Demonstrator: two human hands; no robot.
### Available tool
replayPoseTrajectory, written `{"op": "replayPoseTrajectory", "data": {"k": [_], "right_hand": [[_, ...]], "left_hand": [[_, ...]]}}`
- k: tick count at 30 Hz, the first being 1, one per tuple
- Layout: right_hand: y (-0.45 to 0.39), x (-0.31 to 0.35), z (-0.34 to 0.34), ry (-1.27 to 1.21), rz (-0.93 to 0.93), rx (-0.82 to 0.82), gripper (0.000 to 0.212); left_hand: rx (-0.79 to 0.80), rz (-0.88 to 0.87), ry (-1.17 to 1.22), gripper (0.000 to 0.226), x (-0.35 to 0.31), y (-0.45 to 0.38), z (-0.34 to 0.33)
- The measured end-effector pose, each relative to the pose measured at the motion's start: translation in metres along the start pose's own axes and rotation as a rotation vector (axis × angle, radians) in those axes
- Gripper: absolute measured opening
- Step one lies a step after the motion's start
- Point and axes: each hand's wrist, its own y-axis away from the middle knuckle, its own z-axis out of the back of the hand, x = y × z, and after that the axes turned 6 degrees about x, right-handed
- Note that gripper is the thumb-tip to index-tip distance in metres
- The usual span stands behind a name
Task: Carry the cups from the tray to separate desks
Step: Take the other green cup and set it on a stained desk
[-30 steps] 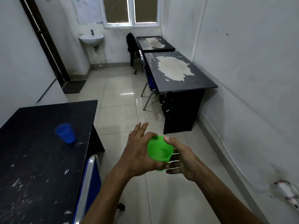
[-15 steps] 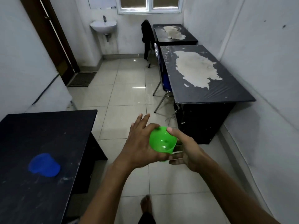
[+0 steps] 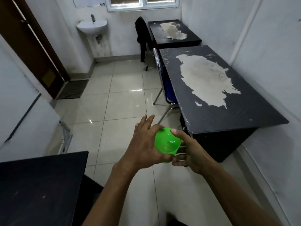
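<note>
Nearest, lower left: corner of a dark desk [image 3: 40,185], top bare in the part that shows. No tray in view.

Centre, held out over the tiled floor [image 3: 114,98] — green cup [image 3: 167,143], mouth tipped toward the camera, looks empty. Both hands on it. Left hand [image 3: 143,144] lies against the cup's left side, thumb curled under near the base, fingers long and loosely spread past the rim, not clamped. Right hand [image 3: 187,150] has its thumb on the upper rim and its fingers curled round the right side and underneath. Judgement: a two-handed carry for steadiness while walking; the right hand seems to do the gripping, the left to brace. Pale strips show between the right fingers — possibly another cup nested below, cannot tell.

Just beyond the hands, right: near corner of a long black desk [image 3: 228,111] along the wall, its top worn to a large pale patch. Cup is close to that corner but not over it. Probably the target for this cup; flat dark margin near the corner would take it.

Blue chair [image 3: 169,90] tucked at that desk's left side. Farther on, a second worn desk [image 3: 172,33], a chair draped in dark cloth [image 3: 141,36], a wall sink [image 3: 92,26], a window [image 3: 143,2].
</note>
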Motion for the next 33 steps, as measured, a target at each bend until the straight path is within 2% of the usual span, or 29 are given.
{"op": "replayPoseTrajectory", "data": {"k": [11, 15, 19, 26, 33], "right_hand": [[-0.176, 0.103, 0.048, -0.033, 0.003, -0.043, 0.071], [-0.235, 0.147, 0.073, -0.05, -0.027, -0.026, 0.079], [-0.28, 0.18, 0.098, -0.073, -0.026, -0.057, 0.073], [-0.342, 0.218, 0.135, -0.121, -0.055, -0.12, 0.075], [-0.397, 0.243, 0.158, -0.261, -0.045, -0.237, 0.068]], "left_hand": [[0.021, -0.016, -0.013, 0.092, 0.065, -0.204, 0.03], [0.024, -0.03, -0.004, 0.092, 0.077, -0.284, 0.04], [0.05, -0.029, -0.008, 0.091, 0.084, -0.35, 0.046], [0.127, -0.089, -0.001, 0.091, 0.1, -0.447, 0.046], [0.245, -0.214, -0.04, 0.092, 0.119, -0.54, 0.045]]}}
